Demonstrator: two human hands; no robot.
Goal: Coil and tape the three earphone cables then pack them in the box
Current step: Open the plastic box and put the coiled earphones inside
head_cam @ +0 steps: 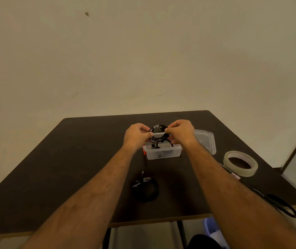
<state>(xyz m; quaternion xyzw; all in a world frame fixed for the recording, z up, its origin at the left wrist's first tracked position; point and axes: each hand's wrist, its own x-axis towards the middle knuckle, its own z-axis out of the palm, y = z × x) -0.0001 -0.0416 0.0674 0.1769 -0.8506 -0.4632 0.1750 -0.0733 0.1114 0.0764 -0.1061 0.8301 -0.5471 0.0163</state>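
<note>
Just one view here, a wide-angle camera on the person's head, looking forward and down across the dark tabletop (pixel 71 159). Both forearms reach away toward twelve o'clock, close under the lens. The bare wall (pixel 143 51) fills the upper half; the near table edge runs along the bottom.

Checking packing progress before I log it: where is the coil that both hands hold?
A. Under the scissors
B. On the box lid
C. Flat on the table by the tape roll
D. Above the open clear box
D: both the left hand and the right hand pinch the coil just above the open box; a second coil lies on the table.
</note>
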